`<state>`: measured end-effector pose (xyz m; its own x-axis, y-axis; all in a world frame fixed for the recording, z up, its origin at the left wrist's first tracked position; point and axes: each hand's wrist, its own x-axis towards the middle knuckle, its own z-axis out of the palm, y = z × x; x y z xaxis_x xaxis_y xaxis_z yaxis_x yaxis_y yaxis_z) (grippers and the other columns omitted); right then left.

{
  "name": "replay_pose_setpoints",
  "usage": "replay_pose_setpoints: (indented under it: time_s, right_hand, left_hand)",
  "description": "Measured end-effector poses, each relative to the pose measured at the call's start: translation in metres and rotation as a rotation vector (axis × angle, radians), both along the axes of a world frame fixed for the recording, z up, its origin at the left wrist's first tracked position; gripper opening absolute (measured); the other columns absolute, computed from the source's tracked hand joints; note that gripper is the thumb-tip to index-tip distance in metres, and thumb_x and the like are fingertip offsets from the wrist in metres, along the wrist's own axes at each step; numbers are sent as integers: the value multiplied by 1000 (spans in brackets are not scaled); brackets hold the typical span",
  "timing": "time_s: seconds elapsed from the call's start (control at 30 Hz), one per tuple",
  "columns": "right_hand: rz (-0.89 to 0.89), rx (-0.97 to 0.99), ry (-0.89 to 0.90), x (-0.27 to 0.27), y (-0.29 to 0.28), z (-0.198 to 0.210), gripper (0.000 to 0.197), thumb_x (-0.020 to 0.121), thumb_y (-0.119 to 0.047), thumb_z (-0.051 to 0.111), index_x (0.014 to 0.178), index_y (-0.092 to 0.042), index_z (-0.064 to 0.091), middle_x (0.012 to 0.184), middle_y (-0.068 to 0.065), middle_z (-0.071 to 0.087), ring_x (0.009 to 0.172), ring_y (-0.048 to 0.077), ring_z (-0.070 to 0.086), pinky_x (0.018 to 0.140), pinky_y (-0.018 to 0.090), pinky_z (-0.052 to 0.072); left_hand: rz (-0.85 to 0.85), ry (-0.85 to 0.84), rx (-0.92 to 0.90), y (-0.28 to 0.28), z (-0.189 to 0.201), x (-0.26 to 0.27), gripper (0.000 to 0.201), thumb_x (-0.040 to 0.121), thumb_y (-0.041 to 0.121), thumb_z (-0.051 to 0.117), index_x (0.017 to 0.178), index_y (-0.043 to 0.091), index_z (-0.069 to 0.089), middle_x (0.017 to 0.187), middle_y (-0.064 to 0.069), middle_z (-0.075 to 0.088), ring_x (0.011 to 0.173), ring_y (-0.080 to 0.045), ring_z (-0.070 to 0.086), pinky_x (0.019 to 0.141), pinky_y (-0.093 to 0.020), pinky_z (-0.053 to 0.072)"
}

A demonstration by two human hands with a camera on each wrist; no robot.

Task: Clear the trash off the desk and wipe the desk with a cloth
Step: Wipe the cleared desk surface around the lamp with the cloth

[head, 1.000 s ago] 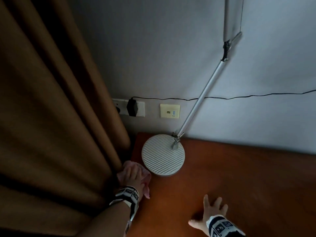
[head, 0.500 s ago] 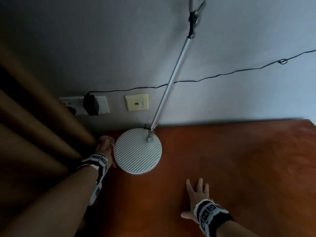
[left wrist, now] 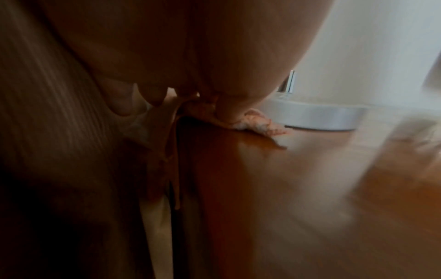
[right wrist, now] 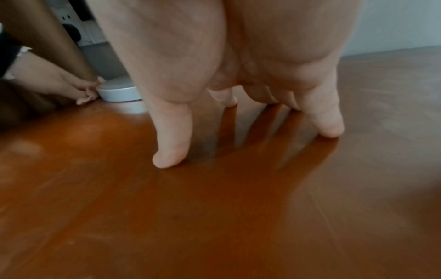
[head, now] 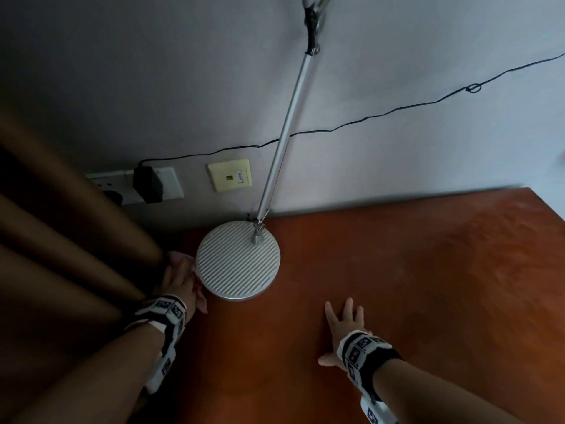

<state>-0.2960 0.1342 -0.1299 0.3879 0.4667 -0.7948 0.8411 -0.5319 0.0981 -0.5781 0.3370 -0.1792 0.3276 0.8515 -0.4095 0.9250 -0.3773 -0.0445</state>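
Pressing cloth (left wrist: pixel 260 122) with left hand (head: pixel 179 284) — right hand (head: pixel 344 330) splayed, flat on desk (head: pixel 412 270)

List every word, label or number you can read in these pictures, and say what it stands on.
No text can be read anywhere.
On the wall plate: a small blue label, too small to read.
On the wrist bands: black-and-white square patterns, no letters or numbers.
On the plug: no marking shows.

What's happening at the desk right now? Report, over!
Left hand presses pink cloth at the desk's left edge. Right hand flat on desk, holding nothing. Lamp base right beside cloth, curtain crowding the other side.
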Motion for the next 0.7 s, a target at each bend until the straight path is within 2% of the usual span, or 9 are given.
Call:
replay_pose_setpoints:
  time_s: [0.1,0.13,0.23,0.3,0.37,0.43,0.47,0.53,0.7]
  right_hand:
    - [24,-19,-16,-1,1,0,120,76,-53,73,148,-34,-23,155,15,-29,144,43,-16,116,55,21]
    - [25,-18,-14,-1,1,0,120,76,-53,73,148,-34,-22,155,15,-28,144,43,-15,116,55,22]
    - [42,-4,1,2,-1,3,119,77,-53,73,149,-35,-20,156,14,-27,145,42,-14,114,55,25]
    - [69,21,18,9,-4,7,114,78,-50,73,150,-35,-15,157,12,-25,146,39,-13,115,55,23]
    - [98,56,23,24,-10,10,112,79,-47,73,151,-34,-11,157,10,-25,146,35,-14,116,57,16]
    - [66,81,5,46,-16,11,118,75,-48,76,151,-34,-13,155,8,-31,145,35,-19,116,60,12]
    - [30,85,-5,60,-21,12,121,73,-49,78,150,-36,-15,154,7,-33,144,36,-21,115,61,12]
    - [-30,77,-5,83,-28,12,126,68,-52,80,148,-40,-18,153,5,-36,143,36,-23,114,64,13]
    - [-41,57,52,102,-31,4,131,66,-54,80,144,-45,-24,150,3,-42,141,39,-27,112,67,13]
  left_hand:
    - [-37,-64,53,-50,-3,-2,64,77,33,37,122,-4,62,133,-26,54,120,-45,54,95,-58,45]
    - [-57,-63,32,-68,-7,-2,64,72,34,35,109,-4,70,121,-26,63,109,-46,60,90,-58,47]
    - [-159,-76,75,-122,-15,12,61,70,35,39,103,-3,73,114,-24,66,116,-44,53,103,-60,27]
    - [-244,-100,31,-146,-15,35,73,55,47,63,105,-6,71,120,-24,63,132,-43,36,109,-56,21]
    - [-255,-32,-78,-168,-3,65,108,35,53,84,123,-6,60,141,-16,45,136,-44,33,106,-53,33]
    - [-269,59,-17,-182,5,92,108,67,59,72,146,-2,32,155,-16,20,144,-40,10,113,-50,24]
    - [-312,105,-34,-185,7,103,99,83,55,58,150,-3,15,158,-21,5,145,-40,-2,117,-52,14]
    - [-382,140,-78,-181,-2,120,85,96,46,39,149,-5,-5,156,-26,-14,144,-43,-14,117,-53,2]
    - [-347,169,-119,-153,8,174,80,98,41,37,150,4,-12,159,-16,-15,146,-37,-11,117,-54,-3]
